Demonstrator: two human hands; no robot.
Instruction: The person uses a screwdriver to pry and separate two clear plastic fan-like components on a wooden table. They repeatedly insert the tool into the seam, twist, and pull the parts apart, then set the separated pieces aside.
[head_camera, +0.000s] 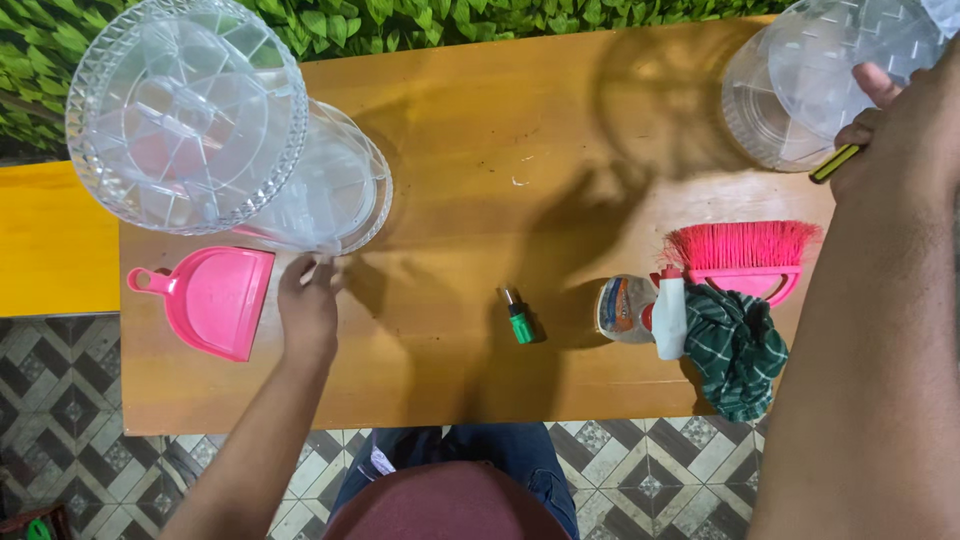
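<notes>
With the left hand (308, 312) only pinching the rim of the clear tray (330, 195) near the table's (450, 150) left edge, I judge the tilted faceted lid (185, 115) could slide off, while the right hand (895, 125) curls its fingers around a yellow-black tool (835, 164).

dustpan (213, 298) left | small bottle (518, 318) centre | brush (742, 256) behind cloth (738, 350) right

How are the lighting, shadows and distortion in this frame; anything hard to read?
Head view: hard overhead light throws a dark shadow of the person across the table; wide-angle bending at the edges swells the right arm; clear trays show glints and see-through clutter; left hand slightly soft; right hand grips a thin tool.
</notes>
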